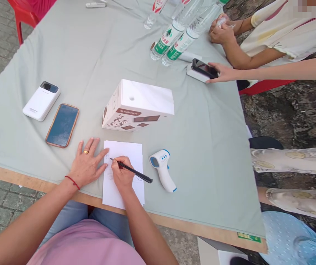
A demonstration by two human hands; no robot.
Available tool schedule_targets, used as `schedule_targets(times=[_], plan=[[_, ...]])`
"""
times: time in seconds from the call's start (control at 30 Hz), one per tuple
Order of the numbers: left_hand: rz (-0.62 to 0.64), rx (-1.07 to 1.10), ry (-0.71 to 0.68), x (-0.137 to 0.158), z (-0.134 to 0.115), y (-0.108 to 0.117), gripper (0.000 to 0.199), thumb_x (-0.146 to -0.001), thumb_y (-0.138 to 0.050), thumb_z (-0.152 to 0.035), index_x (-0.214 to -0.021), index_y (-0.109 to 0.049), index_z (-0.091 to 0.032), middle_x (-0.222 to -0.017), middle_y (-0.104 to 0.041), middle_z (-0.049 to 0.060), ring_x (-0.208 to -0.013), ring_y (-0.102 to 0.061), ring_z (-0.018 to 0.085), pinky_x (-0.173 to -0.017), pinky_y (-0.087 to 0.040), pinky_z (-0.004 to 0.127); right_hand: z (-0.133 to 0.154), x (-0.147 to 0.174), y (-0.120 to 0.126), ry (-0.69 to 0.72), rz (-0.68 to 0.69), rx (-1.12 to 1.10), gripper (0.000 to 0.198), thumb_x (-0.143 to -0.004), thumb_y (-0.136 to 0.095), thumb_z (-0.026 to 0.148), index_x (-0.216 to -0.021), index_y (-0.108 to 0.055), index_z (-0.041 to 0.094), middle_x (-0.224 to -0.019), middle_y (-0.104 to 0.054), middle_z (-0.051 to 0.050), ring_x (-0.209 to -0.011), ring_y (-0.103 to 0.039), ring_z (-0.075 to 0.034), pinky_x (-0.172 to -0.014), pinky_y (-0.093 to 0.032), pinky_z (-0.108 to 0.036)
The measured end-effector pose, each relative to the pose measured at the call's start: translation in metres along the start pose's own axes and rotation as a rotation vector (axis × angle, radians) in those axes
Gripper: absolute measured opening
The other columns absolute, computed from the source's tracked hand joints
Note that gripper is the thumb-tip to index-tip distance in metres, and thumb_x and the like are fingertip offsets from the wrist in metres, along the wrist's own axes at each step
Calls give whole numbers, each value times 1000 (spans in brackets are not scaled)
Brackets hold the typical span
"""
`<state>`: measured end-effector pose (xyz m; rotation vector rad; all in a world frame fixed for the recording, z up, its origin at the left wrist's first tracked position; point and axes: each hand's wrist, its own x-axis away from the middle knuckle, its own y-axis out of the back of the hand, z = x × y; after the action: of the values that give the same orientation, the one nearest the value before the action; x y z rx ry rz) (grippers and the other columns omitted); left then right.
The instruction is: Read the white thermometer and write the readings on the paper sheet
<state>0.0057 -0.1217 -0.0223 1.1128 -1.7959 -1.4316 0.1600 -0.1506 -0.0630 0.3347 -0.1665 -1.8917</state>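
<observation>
Head camera view: we see a slim black pen (135, 172) slanting across a stack of white paper sheets (124, 149) that lies at the near edge of the worktop (207, 154), which is covered with a grey-green cloth. Our right hand (123, 175) is closed around the pen near its point, the side of the hand resting on the paper. The tip is by some small marks at the upper left of the page; we cannot tell whether it touches. Our left hand (87, 163) is spread flat, palm down and holding nothing, its index finger and thumb on the sheet's left margin and the other fingers on the cloth. It wears a gold ring (85, 151), with a red cord bracelet (72, 182) at the wrist.

Just right of the paper lies a white and blue gun-shaped thermometer (163, 171). Behind the sheets stands a white and brown cardboard box (146, 97) lettered "Super Meal". Left of it lie a smartphone in an orange-brown case (62, 125) and, beside that, a white rounded device with a dark display (42, 101).

Farther off stand two clear bottles with green labels (171, 40). Near them, another person's hand (221, 71) touches a black device with a glossy screen (205, 68).
</observation>
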Motion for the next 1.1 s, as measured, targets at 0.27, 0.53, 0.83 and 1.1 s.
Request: schedule_targets(times=[0.27, 0.53, 0.83, 1.1], plan=[[1, 25, 1, 0, 1, -1, 49, -94, -50, -46, -140, -53, -28, -155, -36, 18, -143, -33, 38, -114, -22, 63, -3, 1, 0, 32, 16, 47, 11, -81, -54, 19, -71, -52, 22, -64, -51, 5, -58, -48, -12, -58, -41, -26], [-4, 37, 10, 0, 4, -4, 50, -92, -53, -46, -139, -53, -29, -155, -36, 15, -144, -31, 37, -116, -19, 62, -4, -16, 15, 377, -45, 321, 27, -95, -41, 17, -115, -59, 22, -105, -60, -7, -101, -58, -20, -87, -48, -36], [-31, 20, 20, -3, 11, -9, 50, -91, -53, -45, -138, -55, -27, -154, -38, 16, -144, -31, 37, -116, -18, 60, -30, -49, 46, 450, 216, 808, 52, -89, -32, 3, -128, -59, 22, -118, -60, -12, -99, -55, -23, -86, -43, -38], [-47, 34, 37, -5, 21, -11, 50, -90, -55, -43, -137, -56, -27, -153, -40, 17, -143, -32, 38, -116, -19, 62, -38, -40, 111, -228, -56, 1015, 58, -85, -58, 42, -134, -48, 13, -125, -54, -21, -117, -50, -35, -93, -40, -44]])
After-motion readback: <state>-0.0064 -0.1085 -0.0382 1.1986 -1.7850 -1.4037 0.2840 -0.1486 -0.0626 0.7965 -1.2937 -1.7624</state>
